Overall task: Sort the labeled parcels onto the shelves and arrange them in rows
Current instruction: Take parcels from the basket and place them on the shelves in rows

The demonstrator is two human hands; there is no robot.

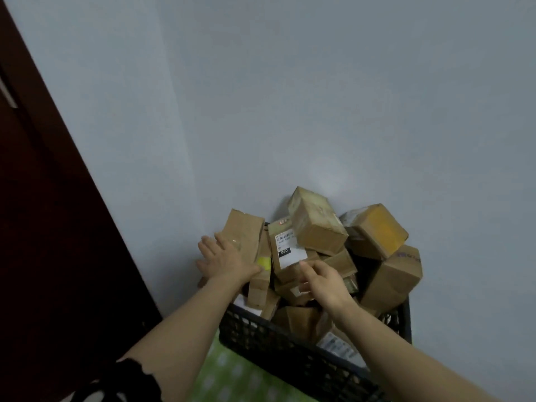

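Parcels [316,227] heaped in black crate [290,352] by wall [290,111]. Left hand [229,256], grip released, lies flat on tall box [246,230], likely steadying the heap; right hand [322,285], grip loose and empty, touches labelled parcel [285,250].

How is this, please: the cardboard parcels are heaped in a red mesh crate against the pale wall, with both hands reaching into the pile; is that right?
Not quite: the head view shows the mesh crate is black, not red. The cardboard parcels are indeed heaped in it against the pale wall, with the left hand and right hand reaching into the pile.
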